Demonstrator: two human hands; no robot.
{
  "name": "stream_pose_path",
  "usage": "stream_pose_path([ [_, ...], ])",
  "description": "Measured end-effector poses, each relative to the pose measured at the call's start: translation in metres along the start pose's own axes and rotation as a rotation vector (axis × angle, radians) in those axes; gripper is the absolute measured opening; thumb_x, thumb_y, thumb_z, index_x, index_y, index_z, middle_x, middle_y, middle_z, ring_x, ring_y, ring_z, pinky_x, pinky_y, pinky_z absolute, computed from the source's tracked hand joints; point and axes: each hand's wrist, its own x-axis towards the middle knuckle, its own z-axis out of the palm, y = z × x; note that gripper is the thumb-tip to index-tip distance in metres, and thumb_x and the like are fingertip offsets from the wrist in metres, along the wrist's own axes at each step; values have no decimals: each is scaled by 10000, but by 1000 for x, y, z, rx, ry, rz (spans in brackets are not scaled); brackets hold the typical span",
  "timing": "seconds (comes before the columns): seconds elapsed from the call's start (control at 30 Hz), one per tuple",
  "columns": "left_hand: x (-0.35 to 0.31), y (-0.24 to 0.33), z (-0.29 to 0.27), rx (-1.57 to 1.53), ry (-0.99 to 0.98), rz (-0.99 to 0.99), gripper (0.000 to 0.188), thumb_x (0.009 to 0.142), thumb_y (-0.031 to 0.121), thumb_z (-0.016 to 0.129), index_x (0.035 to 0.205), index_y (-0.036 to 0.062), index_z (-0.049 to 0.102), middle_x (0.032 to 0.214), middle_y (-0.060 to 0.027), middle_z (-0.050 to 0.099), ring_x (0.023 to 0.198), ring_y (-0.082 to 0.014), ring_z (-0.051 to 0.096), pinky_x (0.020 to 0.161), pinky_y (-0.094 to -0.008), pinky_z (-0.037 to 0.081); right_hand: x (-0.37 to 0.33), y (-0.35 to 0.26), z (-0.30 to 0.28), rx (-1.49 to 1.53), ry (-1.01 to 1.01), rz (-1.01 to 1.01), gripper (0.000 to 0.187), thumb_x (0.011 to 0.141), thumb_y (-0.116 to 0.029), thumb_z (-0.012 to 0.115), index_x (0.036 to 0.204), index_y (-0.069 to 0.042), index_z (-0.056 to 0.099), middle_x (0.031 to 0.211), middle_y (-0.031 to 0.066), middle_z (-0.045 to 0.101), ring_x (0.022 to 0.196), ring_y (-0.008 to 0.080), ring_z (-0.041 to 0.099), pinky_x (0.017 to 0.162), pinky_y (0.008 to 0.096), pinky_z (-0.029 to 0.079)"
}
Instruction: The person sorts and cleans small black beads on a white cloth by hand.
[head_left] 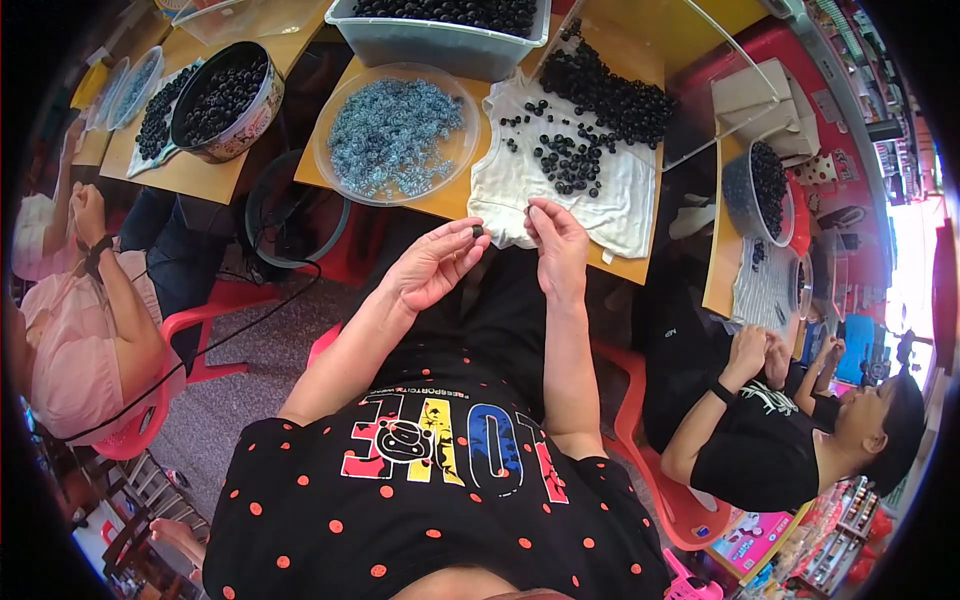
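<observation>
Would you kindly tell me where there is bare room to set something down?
The white fabric cloth is bare along its front right, below the loose round black pieces, and at its left, between those pieces and the round clear plastic tray. Its far side is crowded with heaped black pieces.

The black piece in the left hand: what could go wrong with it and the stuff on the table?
The black piece is small and held at the fingertips of the left hand, so it might slip and drop.
The plate of blue pieces sits near the table edge; a bump could spill some.
Tugging the cloth might scatter its loose pieces.
</observation>
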Motion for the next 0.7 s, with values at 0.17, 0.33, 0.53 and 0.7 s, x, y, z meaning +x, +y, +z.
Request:
stream_pose_path([
  [0.17,2,-4,-2,-39,21,-5,273,945,5,615,1208,-46,562,1128,-139,641,1041,-202,667,913,-265,586,-26,-11,-3,489,-92,57,156,973,-78,612,1099,-1,664,989,82,676,824,125,605,739,260,521],
  [0.33,-1,-6,3,-59,-33,-29,293,938,-4,618,1224,-22,555,1138,-134,635,1036,-207,659,906,-271,580,-33,-6,-7,817,-115,217,158,973,-122,623,1074,-5,655,1028,109,661,810,130,589,724,251,525],
  [0.53,-4,-9,2,32,-66,-31,281,943,18,625,1220,3,581,1108,-117,654,961,-177,658,876,-279,563,-45,6,-6,681,-63,267,200,945,-46,638,1138,5,646,1067,107,670,919,168,656,820,278,563],
  [0.7,-3,-12,-2,70,-89,-59,304,937,20,629,1234,16,563,1109,-117,655,981,-191,654,883,-300,553,-47,3,-5,660,-120,229,242,944,-36,634,1181,7,646,1063,100,672,921,164,651,834,296,559],
])
